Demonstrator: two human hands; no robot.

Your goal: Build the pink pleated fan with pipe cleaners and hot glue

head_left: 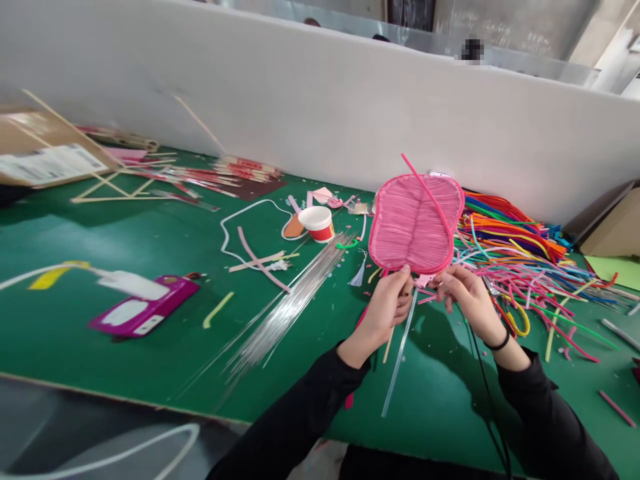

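Head view: nearest, two dark sleeves [295,420], cut off by the bottom edge, reach over the green tabletop [125,233] toward a pink fan [413,223]. Between the arms, below the fan, a clear stick [400,357] slants down toward the wearer from a small pink piece [424,281] by the fan's lower edge. A shorter wooden stick [388,345] shows under the left hand [387,307]; its upper end is hidden there.

The left fingers are closed on the bottom of the fan, the thumb against its lower edge. The right hand [467,297] is bent close to the fan's lower right corner; whether its fingers pinch the edge or the pink piece, I cannot tell. A black cord [484,380] hangs below that hand.

The fan is raised just above the fingers, its flat pleated face toward the wearer. Its long axis runs close to upright, top pointing away toward the white partition [300,113]. A bright pink strand [431,190] crosses the face diagonally, its free tip past the top edge.

Left of the fan lie a bundle of clear rods [295,300] and, beyond them, a paper cup [320,227]. Right of it spreads a heap of coloured strips [520,260], partly hidden by the fan and the right hand.
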